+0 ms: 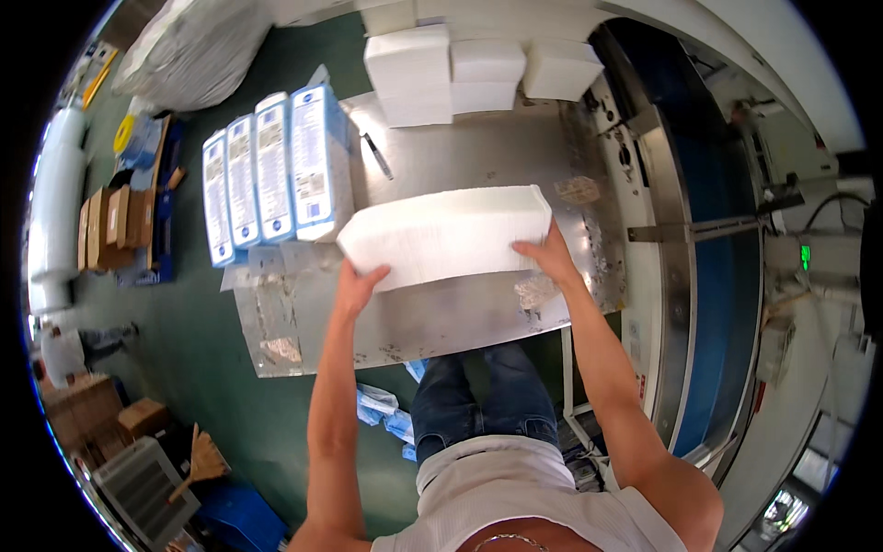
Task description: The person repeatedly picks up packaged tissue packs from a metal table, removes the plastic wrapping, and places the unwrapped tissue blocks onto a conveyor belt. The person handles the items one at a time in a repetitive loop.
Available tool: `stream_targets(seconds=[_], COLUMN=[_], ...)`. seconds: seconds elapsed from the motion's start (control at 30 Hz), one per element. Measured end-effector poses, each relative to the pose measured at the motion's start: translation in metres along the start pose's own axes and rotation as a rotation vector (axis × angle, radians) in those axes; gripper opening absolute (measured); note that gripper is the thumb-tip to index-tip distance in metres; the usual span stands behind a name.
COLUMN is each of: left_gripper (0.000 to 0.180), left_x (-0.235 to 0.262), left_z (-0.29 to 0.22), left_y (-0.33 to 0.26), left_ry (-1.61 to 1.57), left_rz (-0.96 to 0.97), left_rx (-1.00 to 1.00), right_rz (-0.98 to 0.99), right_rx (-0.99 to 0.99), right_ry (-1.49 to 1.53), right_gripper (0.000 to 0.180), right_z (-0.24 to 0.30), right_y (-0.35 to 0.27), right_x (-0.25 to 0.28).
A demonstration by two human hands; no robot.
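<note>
Your left hand (357, 287) and your right hand (549, 259) each clasp one end of a long white stack of folded tissue (448, 236), so both grips are closed on it from opposite sides. The left hand takes the stack's near left corner, fingers curled under the edge; the right hand presses against its near right end, with the fingers partly hidden behind the paper. The stack sits low over the middle of the steel surface (478, 313), tilted slightly so that its right end is farther from you; I cannot tell for sure whether its underside touches the metal or is just above it.

To the left of the stack, four blue and white wrapped packs (276, 175) stand on end in a row at the surface's left edge, the nearest one just beside the stack's left corner. At the far edge of the surface, several smaller white tissue stacks (478, 74) lie side by side, well apart from your hands. A dark pen-like tool (377, 156) lies on the bare metal between the packs and the far stacks. Crumpled clear film (538, 290) lies just below your right wrist. To your right runs a blue conveyor belt (713, 239).
</note>
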State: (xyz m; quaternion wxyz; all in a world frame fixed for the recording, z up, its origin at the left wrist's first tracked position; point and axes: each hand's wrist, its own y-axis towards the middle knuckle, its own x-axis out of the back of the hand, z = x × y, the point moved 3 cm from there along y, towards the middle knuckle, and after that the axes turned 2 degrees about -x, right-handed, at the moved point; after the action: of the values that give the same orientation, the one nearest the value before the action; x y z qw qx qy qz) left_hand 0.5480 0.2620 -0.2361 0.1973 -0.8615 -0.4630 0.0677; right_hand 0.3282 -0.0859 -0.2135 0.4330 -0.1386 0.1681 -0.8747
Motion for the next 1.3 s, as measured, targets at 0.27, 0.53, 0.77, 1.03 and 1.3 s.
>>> stream_targets(seconds=[0.27, 0.53, 0.77, 1.03, 1.3], left_gripper=[0.061, 0.061, 0.063, 0.076, 0.084], left_x=[-0.036, -0.105, -0.333, -0.661, -0.760], left_z=[0.077, 0.033, -0.118, -0.173, -0.061], left_y=[-0.067, -0.112, -0.191, -0.295, -0.351], left_ry=[-0.125, -0.170, -0.026, -0.168, -0.376], left_rz=[-0.014, -0.060, 0.220, 0.594, 0.406], left_rx=[-0.034, -0.033, -0.199, -0.141, 0.651], right_rz=[-0.171, -0.208, -0.561, -0.641, -0.297], right_rx=[0.122, 0.048, 0.214, 0.070, -0.397], right_ry=[-0.140, -0.071, -0.249, -0.253, -0.415], right_gripper=[0.095, 0.092, 0.114, 0.094, 0.096], right_z=[-0.107, -0.033, 0.097, 0.109, 0.005], right_y=[-0.064, -0.121, -0.284, -0.410, -0.342], right_x=[0.019, 0.067, 0.327, 0.627, 0.699])
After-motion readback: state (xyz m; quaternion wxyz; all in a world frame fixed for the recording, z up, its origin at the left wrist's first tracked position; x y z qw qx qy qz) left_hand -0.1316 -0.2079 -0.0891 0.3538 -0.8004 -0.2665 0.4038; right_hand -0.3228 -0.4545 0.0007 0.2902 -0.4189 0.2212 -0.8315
